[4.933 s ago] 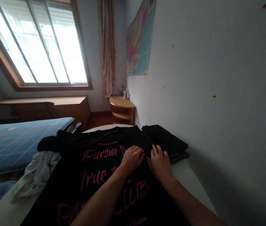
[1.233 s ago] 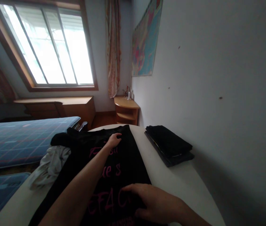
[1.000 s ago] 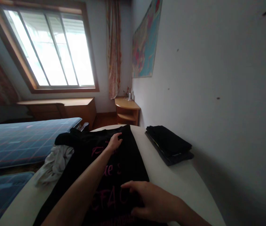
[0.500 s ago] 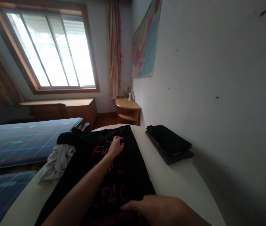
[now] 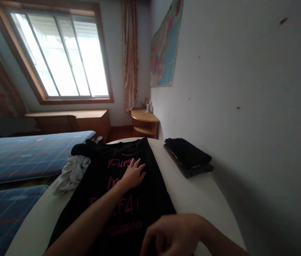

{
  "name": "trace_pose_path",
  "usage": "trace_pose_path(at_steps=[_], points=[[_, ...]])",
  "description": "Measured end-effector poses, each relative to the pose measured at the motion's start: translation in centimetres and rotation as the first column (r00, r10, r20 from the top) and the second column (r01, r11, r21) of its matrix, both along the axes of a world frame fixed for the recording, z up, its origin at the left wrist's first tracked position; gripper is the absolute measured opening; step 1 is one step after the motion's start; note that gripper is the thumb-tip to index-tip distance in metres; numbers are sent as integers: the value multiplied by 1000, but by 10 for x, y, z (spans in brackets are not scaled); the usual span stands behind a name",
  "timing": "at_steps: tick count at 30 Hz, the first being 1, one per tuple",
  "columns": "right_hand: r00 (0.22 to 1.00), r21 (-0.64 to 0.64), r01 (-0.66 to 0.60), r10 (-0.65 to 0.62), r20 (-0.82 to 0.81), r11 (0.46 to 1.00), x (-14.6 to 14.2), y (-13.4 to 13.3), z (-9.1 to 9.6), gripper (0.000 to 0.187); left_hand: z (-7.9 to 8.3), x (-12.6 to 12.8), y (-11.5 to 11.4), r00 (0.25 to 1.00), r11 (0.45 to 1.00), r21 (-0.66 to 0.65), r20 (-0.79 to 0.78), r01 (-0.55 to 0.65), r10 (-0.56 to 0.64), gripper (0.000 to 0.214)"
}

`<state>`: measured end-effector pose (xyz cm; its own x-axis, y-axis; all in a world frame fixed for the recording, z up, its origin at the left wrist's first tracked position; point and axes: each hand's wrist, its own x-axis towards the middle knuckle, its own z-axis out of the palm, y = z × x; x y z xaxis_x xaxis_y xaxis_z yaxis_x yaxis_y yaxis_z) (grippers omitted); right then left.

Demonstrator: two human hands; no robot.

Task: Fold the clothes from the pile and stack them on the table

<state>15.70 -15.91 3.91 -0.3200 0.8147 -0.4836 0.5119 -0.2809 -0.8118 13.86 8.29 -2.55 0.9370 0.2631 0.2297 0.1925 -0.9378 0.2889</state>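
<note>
A black T-shirt [image 5: 150, 199] with pink lettering lies spread over the round pale table, its collar end away from me. My left hand [image 5: 134, 175] rests on the upper chest print, fingers spread and nothing held. Over the shirt's lower right edge arches my right hand [image 5: 175, 233]. Its fingers bend downward with gaps between them, and the fingertips run out at the bottom of the view. Part of the print is covered by my left arm.
A folded stack of dark clothes [image 5: 187, 156] sits on the table [image 5: 195, 199] at the right, beside the wall. Crumpled grey-white cloth [image 5: 71, 174] lies left of the shirt. A blue plaid mattress [image 5: 33, 156] stands further left, with a wooden corner shelf [image 5: 145, 117] behind.
My left hand has slid slightly toward me and its fingers have spread, uncovering more lettering. The right hand has drawn nearer to me, its pointing index finger now bent downward.
</note>
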Motion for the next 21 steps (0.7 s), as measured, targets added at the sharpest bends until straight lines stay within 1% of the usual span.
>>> trace_pose_path(at_steps=[1,2,3,4,5,6,7,8,10,11,12,14,15,16,18,19,20,21], points=[[982,65,156,-162,94,986,5,-1,3,30,0,-6,-5,1000,999,37,-11,8,-7,48],[913,171,310,-343,220,935,11,-1,5,24,0,-13,-11,1000,998,67,-12,21,-20,47],[784,304,421,-512,351,854,18,0,5,20,1,-20,-17,999,996,84,-6,39,-38,46],[616,432,479,-644,454,764,27,2,4,18,2,-26,-23,998,994,95,-5,63,-63,45],[465,503,509,-715,522,699,35,3,1,20,3,-33,-29,996,991,101,-9,88,-87,45],[367,515,537,-734,571,669,43,5,-4,24,3,-39,-35,994,989,102,-20,110,-109,45],[324,496,562,-728,604,662,50,7,-9,28,4,-45,-41,991,987,100,-39,129,-125,47],[318,469,582,-717,620,664,56,9,-15,33,5,-50,-47,988,985,96,-63,143,-138,50],[356,432,593,-702,617,680,63,12,-25,40,5,-58,-57,983,981,97,-99,167,-158,56],[371,432,585,-700,610,686,64,13,-28,40,6,-61,-62,980,977,104,-98,185,-175,57],[378,433,577,-697,609,692,65,13,-31,38,7,-64,-66,975,970,115,-81,213,-205,56],[361,441,556,-683,635,704,66,14,-31,33,9,-70,-76,944,933,144,-26,330,-329,45],[341,442,551,-675,654,708,66,14,-31,31,11,-73,-81,908,896,161,-8,414,-418,39],[329,438,548,-665,670,713,68,14,-29,29,13,-76,-86,856,841,181,-4,509,-517,35],[345,422,539,-648,678,729,75,16,-27,30,18,-83,-99,716,692,234,-23,683,-698,31],[364,419,535,-647,670,734,80,19,-27,31,20,-87,-105,650,620,270,-32,737,-759,32],[379,421,533,-652,657,734,86,23,-27,33,21,-89,-111,599,562,307,-34,768,-800,33],[385,435,531,-665,640,727,92,28,-28,36,21,-91,-117,558,516,341,-31,786,-829,33]])
